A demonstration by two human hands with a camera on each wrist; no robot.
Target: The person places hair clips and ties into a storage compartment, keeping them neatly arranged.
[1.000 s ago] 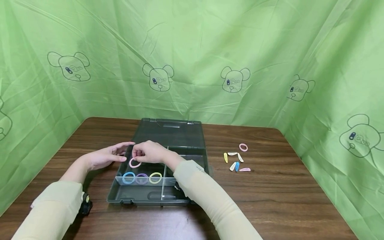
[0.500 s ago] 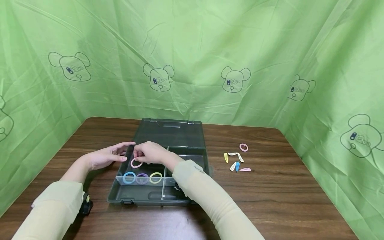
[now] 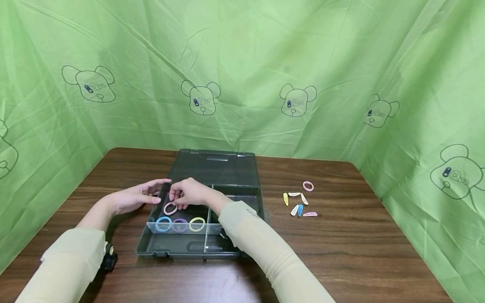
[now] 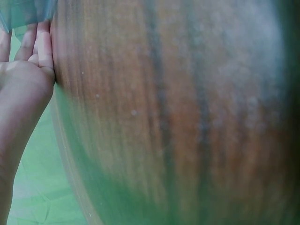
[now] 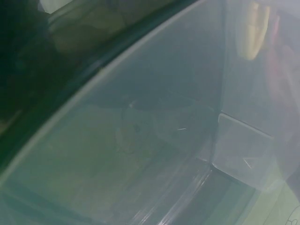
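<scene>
In the head view, the right hand (image 3: 189, 192) reaches into the back-left compartment of a dark see-through divided box (image 3: 149, 248). Thumb and fingertips pinch the upper edge of a pink hair tie (image 3: 165, 210). Just in front of it, blue (image 3: 163, 229), purple (image 3: 179, 230) and yellow (image 3: 197, 229) hair ties sit in a row by the clear divider. The left hand (image 3: 134, 198) rests its extended fingers against the box's left side; in the left wrist view its fingertips are partly hidden by the box edge. The right wrist view shows mostly blurred box plastic.
The box's lid (image 3: 214, 168) lies open toward the back. On the wooden table (image 3: 341, 244) to the right are another pink hair tie (image 3: 308, 186) and several small snap clips (image 3: 300, 210). A green curtain (image 3: 242, 50) surrounds the table.
The pink hair tie has shifted slightly left and toward the front since half a second ago. The right fingers have spread a little; the left hand stays put.
</scene>
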